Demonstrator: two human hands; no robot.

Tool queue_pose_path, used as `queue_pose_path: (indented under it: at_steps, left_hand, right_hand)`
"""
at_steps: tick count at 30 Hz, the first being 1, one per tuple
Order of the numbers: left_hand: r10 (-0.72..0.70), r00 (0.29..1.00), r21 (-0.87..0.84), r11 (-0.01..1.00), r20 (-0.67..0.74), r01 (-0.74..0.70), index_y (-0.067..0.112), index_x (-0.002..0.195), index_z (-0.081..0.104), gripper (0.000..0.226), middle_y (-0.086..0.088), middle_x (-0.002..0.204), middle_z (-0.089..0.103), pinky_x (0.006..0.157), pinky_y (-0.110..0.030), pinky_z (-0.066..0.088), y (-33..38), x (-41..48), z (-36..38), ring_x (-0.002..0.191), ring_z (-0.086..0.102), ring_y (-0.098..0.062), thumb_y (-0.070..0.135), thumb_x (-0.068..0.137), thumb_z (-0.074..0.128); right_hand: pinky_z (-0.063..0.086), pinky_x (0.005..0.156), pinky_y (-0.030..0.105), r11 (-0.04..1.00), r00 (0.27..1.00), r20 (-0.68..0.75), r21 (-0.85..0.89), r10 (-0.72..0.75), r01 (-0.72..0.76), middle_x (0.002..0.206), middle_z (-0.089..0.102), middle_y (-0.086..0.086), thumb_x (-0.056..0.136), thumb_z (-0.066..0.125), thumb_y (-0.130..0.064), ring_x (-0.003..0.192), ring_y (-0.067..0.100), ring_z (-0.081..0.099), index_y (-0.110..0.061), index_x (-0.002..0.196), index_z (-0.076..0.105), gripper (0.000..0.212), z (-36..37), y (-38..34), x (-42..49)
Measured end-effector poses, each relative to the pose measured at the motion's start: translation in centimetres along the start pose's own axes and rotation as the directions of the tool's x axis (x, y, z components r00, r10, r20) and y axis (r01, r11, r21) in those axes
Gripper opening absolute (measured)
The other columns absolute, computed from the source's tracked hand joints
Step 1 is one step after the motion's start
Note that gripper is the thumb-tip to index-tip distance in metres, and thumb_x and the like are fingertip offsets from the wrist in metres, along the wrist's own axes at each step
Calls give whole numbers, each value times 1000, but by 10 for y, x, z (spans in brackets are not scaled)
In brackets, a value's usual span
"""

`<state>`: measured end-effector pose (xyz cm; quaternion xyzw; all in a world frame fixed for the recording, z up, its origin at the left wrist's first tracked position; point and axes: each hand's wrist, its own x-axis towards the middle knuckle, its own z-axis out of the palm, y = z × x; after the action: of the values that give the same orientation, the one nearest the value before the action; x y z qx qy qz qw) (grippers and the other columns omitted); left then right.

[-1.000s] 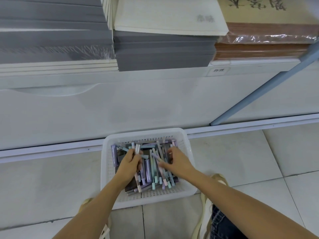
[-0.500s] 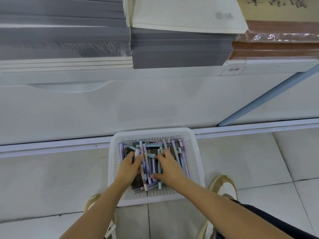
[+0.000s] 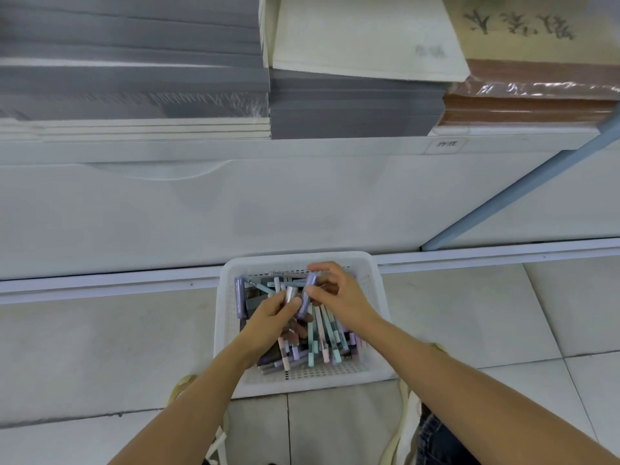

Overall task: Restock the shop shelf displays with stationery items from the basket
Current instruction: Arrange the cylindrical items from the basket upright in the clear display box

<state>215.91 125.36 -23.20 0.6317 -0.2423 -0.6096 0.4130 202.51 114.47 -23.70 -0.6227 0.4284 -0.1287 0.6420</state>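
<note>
A white perforated basket stands on the tiled floor against the shelf base. It holds several pastel pens in purple, teal and pink, lying mixed. My left hand is over the basket's middle and grips a white-capped pen. My right hand pinches a purple pen between thumb and fingers, lifted above the pile, close to the left hand.
Above the white cabinet front the shelf carries stacks of grey notebooks, a cream book and brown wrapped books. A blue slanted post stands at right. My feet are beside the basket.
My right hand has risen from the pile with a purple pen pinched in it. My left hand has closed on a white-capped pen. The view shifted slightly.
</note>
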Motion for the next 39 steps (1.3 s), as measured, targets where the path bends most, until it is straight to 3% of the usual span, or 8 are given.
queue_pose_path:
  at_steps: [5, 8, 13, 21, 26, 30, 32, 39]
  left_hand:
    - [123, 985, 17, 992, -124, -121, 6, 88, 57, 24, 2, 58, 58, 41, -18, 32, 53, -15, -1, 41, 38, -8, 27, 99, 52]
    - [246, 957, -31, 967, -150, -254, -2, 99, 63, 23, 2, 55, 48, 42, -22, 25, 94, -28, -9, 42, 29, -11, 20, 95, 58]
    - [443, 880, -60, 887, -171, -458, 0, 102, 68, 17, 6, 49, 33, 39, -19, 21, 155, -60, -3, 41, 22, -10, 11, 90, 64]
    - [633, 732, 55, 765, -251, -642, 16, 87, 69, 1, 11, 45, 34, 38, -17, 24, 219, -122, 30, 40, 23, -7, 16, 87, 69]
    - [750, 639, 204, 661, -171, -722, 24, 66, 67, 23, 14, 45, 50, 41, -8, 31, 263, -159, 49, 37, 35, -1, 16, 87, 70]
    - [800, 598, 329, 579, -51, -746, 5, 84, 68, 19, 16, 46, 39, 44, -9, 31, 294, -179, 68, 43, 33, -3, 23, 87, 70]
    - [814, 581, 335, 552, -14, -764, 11, 81, 68, 15, 15, 48, 35, 45, -13, 28, 311, -185, 76, 45, 28, -5, 24, 88, 69]
    - [787, 617, 167, 605, 25, -779, 9, 110, 52, 22, 3, 76, 45, 56, -21, 33, 371, -196, 112, 55, 37, -9, 27, 98, 49]
  right_hand:
    - [57, 69, 33, 995, 996, 4, -41, -94, 94, 84, 68, 13, 82, 75, -11, 75, 19, 67, -10, 90, 54, 22, -26, -62, -4]
    - [53, 63, 26, 987, 986, 46, -17, -159, 160, 74, 67, 11, 82, 75, -10, 64, 17, 65, -8, 86, 53, 23, -45, -105, -14]
    - [54, 69, 25, 959, 947, 181, -55, -264, 277, 82, 72, 6, 88, 69, -11, 74, 16, 70, -4, 103, 65, 17, -57, -167, -44]
    - [53, 77, 29, 874, 870, 113, -28, -479, 485, 89, 71, 5, 94, 59, -14, 81, 15, 67, -3, 102, 66, 15, -66, -234, -99]
    - [49, 64, 22, 746, 748, -36, -118, -662, 655, 86, 61, -2, 96, 58, -20, 71, 8, 60, -15, 115, 62, 20, -79, -283, -131]
    - [54, 83, 29, 626, 658, 35, -275, -752, 730, 98, 59, -3, 93, 63, -23, 91, 16, 61, -22, 115, 67, 22, -95, -322, -157]
    - [53, 91, 37, 586, 626, 24, -324, -779, 742, 104, 61, 4, 92, 64, -20, 100, 21, 62, -22, 110, 68, 18, -106, -338, -168]
    - [56, 81, 33, 499, 471, -176, -411, -864, 763, 97, 66, 1, 94, 62, -15, 89, 14, 63, -19, 105, 65, 13, -161, -386, -192]
